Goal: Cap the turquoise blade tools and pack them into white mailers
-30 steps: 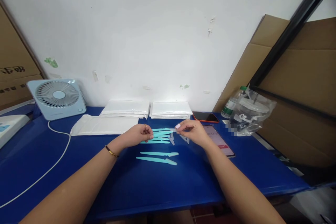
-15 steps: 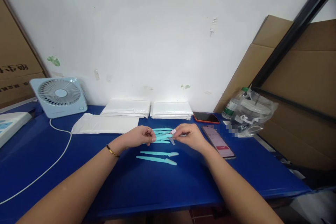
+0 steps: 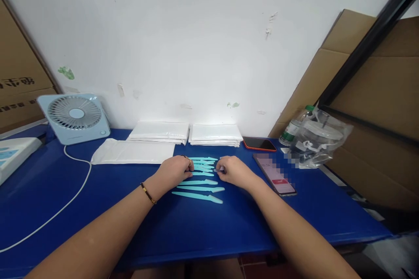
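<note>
White wall (image 3: pixel 196 43) is seen behind, brown cardboard (image 3: pixel 376 109) leant at the right. On the blue surface (image 3: pixel 212 231) are set a fan (image 3: pixel 74 117), white pouch stacks (image 3: pixel 186 133), a plastic bag (image 3: pixel 319 139) and two phones (image 3: pixel 276 176). Teal sticks (image 3: pixel 203 165) are piled between the left hand (image 3: pixel 175 170) and right hand (image 3: pixel 234 171), three laid nearer; both hands are curled at the pile, but each grip's hold cannot be told.

Bright even light, soft shadows, warped edges
</note>
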The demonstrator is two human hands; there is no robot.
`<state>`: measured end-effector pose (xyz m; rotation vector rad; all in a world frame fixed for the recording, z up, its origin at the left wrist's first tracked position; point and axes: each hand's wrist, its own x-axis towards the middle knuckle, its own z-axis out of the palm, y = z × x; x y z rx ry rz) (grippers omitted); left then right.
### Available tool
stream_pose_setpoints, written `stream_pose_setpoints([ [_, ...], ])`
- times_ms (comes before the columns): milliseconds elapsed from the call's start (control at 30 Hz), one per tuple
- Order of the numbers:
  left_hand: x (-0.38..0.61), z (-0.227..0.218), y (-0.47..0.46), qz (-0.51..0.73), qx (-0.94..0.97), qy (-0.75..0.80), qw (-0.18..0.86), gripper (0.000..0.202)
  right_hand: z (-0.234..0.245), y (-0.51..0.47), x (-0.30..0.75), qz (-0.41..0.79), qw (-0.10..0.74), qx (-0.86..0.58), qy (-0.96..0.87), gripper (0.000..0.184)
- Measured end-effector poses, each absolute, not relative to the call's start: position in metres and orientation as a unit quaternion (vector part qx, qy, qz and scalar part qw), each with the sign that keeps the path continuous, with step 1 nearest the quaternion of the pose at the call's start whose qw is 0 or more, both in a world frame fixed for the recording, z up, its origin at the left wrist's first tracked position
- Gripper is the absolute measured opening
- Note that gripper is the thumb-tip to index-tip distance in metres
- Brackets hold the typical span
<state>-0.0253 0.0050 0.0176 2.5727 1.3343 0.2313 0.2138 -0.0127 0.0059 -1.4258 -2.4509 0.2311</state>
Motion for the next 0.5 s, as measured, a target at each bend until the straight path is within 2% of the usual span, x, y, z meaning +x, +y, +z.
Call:
stream_pose_setpoints([
  [100, -0.025, 0.013, 0.007, 0.072, 0.877, 0.462, 0.112, 0.011, 0.005, -0.012, 0.217, 0.066, 0.137, -0.517, -0.842, 0.016],
  [300, -0.025, 0.011, 0.007, 0.080, 0.869, 0.472, 0.121, 0.008, 0.009, -0.013, 0.225, 0.226, 0.175, -0.484, -0.827, 0.022],
  [500, -0.022, 0.012, 0.005, 0.086, 0.869, 0.471, 0.121, 0.007, 0.007, -0.013, 0.219, 0.255, 0.205, -0.470, -0.820, 0.021],
])
